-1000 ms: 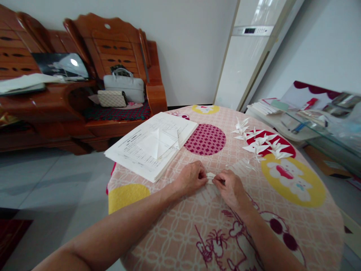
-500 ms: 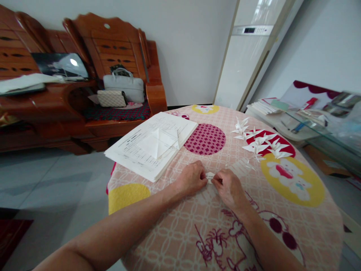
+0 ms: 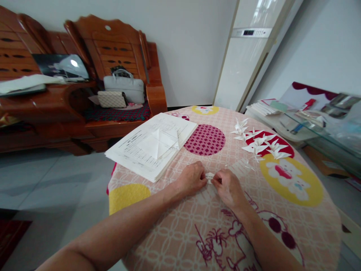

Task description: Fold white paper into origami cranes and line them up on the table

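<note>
A small folded piece of printed white paper (image 3: 209,177) lies at the middle of the table between my two hands, mostly covered by the fingers. My left hand (image 3: 194,175) is closed on its left side, fingers curled and pressed down. From the right, my right hand (image 3: 228,185) pinches the other side between thumb and fingers. Beyond my right hand, several folded white paper cranes (image 3: 258,144) stand grouped on the cloth. To the far left of my hands is a stack of printed sheets (image 3: 135,150), with loose folded paper (image 3: 158,144) on top.
A patterned pink tablecloth (image 3: 169,233) covers the round table. Clear plastic scraps (image 3: 248,165) lie near the cranes. At right stands a glass-topped side table (image 3: 318,131) with papers and other items. A wooden bench (image 3: 118,45) holding bags is behind, beside a tall white appliance (image 3: 245,67).
Both hands stay in nearly the same place, still on the folded paper. The whole view has shifted very slightly; nothing else visibly differs.
</note>
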Action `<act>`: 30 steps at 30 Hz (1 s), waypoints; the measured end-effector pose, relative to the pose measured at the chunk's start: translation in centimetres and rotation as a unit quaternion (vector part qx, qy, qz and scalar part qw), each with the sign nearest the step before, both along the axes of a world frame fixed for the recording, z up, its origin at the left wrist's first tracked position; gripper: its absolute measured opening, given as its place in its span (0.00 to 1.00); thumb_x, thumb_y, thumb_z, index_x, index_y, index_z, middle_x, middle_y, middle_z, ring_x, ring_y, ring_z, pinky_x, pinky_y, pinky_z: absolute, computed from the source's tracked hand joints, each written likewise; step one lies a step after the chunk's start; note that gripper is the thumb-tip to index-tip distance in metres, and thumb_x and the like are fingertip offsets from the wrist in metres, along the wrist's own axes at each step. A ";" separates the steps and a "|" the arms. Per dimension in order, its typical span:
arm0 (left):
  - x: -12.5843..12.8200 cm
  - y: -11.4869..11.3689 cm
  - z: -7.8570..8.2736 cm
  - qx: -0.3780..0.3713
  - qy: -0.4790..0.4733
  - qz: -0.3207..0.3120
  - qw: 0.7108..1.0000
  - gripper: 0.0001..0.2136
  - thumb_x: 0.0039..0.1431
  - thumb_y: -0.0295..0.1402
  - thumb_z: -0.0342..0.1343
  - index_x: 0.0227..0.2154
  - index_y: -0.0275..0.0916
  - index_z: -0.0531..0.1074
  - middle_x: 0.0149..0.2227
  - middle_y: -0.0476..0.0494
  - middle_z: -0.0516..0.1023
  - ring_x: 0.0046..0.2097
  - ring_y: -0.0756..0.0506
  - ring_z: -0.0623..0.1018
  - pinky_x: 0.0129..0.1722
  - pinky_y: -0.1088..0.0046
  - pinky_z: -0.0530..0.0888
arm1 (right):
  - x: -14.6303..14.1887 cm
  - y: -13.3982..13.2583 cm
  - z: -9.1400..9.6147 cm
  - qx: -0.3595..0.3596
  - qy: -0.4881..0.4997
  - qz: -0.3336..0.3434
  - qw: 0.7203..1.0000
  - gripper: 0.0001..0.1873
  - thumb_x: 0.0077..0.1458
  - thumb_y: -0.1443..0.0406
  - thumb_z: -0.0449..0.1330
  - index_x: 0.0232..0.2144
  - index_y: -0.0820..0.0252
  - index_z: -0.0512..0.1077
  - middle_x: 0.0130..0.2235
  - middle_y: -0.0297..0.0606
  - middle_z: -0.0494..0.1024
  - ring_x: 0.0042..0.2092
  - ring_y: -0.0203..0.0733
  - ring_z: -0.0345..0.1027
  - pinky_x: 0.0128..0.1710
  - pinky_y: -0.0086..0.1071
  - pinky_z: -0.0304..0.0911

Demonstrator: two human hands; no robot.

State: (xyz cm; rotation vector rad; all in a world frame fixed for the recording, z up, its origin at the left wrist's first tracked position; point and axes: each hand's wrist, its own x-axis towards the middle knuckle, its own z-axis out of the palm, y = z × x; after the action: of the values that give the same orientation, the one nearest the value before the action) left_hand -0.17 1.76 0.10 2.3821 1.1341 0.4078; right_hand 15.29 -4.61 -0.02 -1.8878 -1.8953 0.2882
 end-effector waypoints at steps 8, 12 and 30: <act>0.5 -0.1 1.1 -0.016 0.037 0.021 0.999 0.08 0.49 0.36 0.58 0.22 0.36 0.73 0.32 0.44 0.74 0.33 0.47 0.73 0.31 0.73 0.65 | 0.4 0.3 0.1 -0.017 0.041 0.002 0.999 0.07 0.48 0.73 0.60 0.20 0.63 0.72 0.27 0.40 0.75 0.32 0.41 0.67 0.33 0.31 0.56; 0.7 0.2 0.9 -0.011 0.041 0.017 0.999 0.07 0.47 0.35 0.58 0.21 0.36 0.74 0.30 0.43 0.74 0.33 0.46 0.73 0.32 0.72 0.65 | 0.6 0.3 0.4 -0.040 0.108 0.005 0.993 0.05 0.46 0.72 0.60 0.21 0.62 0.73 0.26 0.38 0.75 0.31 0.40 0.67 0.31 0.30 0.56; -1.3 1.4 0.4 -0.048 -0.074 -0.089 0.992 0.19 0.41 0.20 0.49 0.38 0.36 0.74 0.33 0.47 0.76 0.33 0.50 0.73 0.32 0.76 0.67 | 2.0 -0.3 0.6 -0.060 0.113 -0.034 0.991 0.08 0.40 0.75 0.56 0.22 0.61 0.72 0.23 0.35 0.73 0.27 0.39 0.67 0.28 0.29 0.56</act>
State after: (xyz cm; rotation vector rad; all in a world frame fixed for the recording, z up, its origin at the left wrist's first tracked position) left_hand -1.48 3.20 0.51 2.3036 0.8493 0.4512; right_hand 17.24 -4.91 0.58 -1.9019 -1.6923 0.5791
